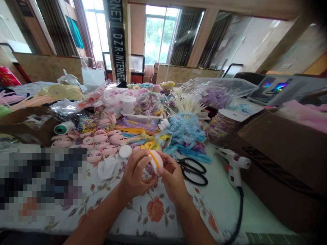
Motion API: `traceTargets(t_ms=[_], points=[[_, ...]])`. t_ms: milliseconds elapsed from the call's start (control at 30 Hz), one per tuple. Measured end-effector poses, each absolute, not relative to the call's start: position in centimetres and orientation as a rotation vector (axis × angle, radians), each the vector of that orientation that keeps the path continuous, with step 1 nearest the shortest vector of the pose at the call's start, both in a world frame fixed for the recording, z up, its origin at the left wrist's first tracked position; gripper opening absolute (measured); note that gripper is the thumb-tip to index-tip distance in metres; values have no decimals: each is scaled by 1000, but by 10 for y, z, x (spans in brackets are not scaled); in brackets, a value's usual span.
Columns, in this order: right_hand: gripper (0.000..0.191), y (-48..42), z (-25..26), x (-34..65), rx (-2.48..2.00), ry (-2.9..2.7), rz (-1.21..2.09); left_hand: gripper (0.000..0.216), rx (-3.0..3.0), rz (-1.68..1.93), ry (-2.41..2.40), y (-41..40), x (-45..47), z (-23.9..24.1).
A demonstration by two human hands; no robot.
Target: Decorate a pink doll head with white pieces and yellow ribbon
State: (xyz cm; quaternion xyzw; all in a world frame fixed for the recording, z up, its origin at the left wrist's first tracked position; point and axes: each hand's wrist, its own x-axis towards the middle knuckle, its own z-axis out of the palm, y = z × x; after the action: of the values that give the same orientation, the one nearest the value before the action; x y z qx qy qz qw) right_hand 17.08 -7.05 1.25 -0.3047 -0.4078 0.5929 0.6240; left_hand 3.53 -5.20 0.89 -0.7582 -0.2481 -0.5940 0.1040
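Note:
Both my hands meet over the flowered tablecloth [153, 211], holding a small pink doll head [155, 162] between them. My left hand [135, 172] pinches it from the left with curled fingers. My right hand [171, 175] grips it from the right, and a yellow-orange strip [154, 157] lies across the head. Just behind my hands lie several more pink doll heads [102, 143] and a small white round lid [125, 151].
Black scissors [192, 170] lie right of my hands, and a white glue gun [233, 165] with a black cord beyond them. Cardboard boxes [281, 153] stand at right and far left. Bags of ribbons, lace and beads [184, 131] crowd the back.

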Motion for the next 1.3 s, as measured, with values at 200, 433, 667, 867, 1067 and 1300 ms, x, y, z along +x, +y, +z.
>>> traceTargets(t_ms=[200, 433, 667, 867, 1067, 1300], points=[[37, -70, 14, 171, -688, -887, 1314, 56, -2271, -1764, -788, -51, 40, 9], [43, -72, 16, 173, -563, -864, 1475, 48, -2118, -1567, -730, -53, 35, 5], [47, -71, 15, 175, -632, -829, 1404, 53, -2190, -1622, -735, -52, 37, 3], [46, -72, 18, 177, -649, -780, 1402, 68, -2256, -1801, -798, -52, 37, 11], [46, -72, 18, 175, -668, -779, 1397, 60, -2311, -1775, -826, -53, 34, 11], [47, -72, 18, 174, -707, -797, 1367, 56, -2284, -1750, -855, -52, 34, 10]])
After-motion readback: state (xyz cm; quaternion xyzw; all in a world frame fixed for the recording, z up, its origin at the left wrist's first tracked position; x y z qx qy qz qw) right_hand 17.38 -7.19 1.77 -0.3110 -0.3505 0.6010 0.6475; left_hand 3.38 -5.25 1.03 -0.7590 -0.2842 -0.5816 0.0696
